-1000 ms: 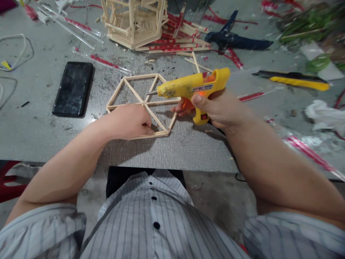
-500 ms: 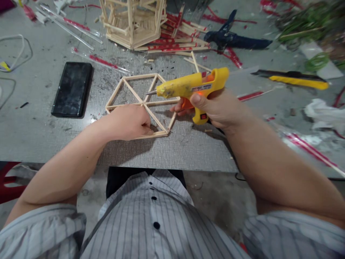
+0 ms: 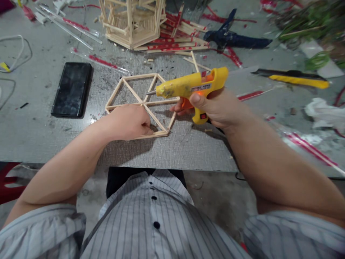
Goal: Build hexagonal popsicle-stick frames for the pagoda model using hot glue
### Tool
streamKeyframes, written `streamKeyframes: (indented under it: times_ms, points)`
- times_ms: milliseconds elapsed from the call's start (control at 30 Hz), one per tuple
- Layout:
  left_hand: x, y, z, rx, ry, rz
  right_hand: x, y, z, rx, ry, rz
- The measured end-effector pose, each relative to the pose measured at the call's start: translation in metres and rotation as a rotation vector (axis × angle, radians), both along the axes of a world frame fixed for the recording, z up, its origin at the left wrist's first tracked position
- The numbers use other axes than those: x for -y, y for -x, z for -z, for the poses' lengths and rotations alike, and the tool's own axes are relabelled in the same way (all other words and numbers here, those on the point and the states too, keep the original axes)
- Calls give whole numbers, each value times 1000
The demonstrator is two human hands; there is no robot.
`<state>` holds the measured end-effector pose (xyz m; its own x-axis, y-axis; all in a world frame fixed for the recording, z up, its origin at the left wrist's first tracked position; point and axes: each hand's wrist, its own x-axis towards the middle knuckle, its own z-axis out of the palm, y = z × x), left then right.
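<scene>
A flat hexagon frame of wooden sticks, with spokes meeting at its centre, lies on the grey table. My left hand rests closed on the frame's near edge, fingers curled and pressing a stick. My right hand grips a yellow hot glue gun, a finger on the orange trigger. The gun's metal nozzle points left and hovers just above the right part of the frame, near the centre joint.
A black phone lies left of the frame. Behind stand a stick-built tower and a pile of red-wrapped sticks. A dark blue tool, a yellow-black utility knife, white crumpled paper and green wire are to the right.
Almost nothing: the glue gun and my right hand have shifted very slightly left; my left hand stays pressed on the frame.
</scene>
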<state>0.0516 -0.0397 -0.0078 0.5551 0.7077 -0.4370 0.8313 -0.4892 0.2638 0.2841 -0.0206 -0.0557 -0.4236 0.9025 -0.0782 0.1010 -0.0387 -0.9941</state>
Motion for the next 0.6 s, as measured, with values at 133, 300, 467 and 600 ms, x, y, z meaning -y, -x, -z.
streamKeyframes:
  times_ms: [133,300,467,600]
  points:
    - [0,0,0,-11,-10,1,0,-1,1,-5,1,-6]
    - [0,0,2,-23,-10,15,0,-1,1,0,1,-19]
    - [0,-1,0,-31,10,11,0,-1,0,1,-7,-33]
    - [0,0,0,-21,22,1,0,-2,1,25,-9,-29]
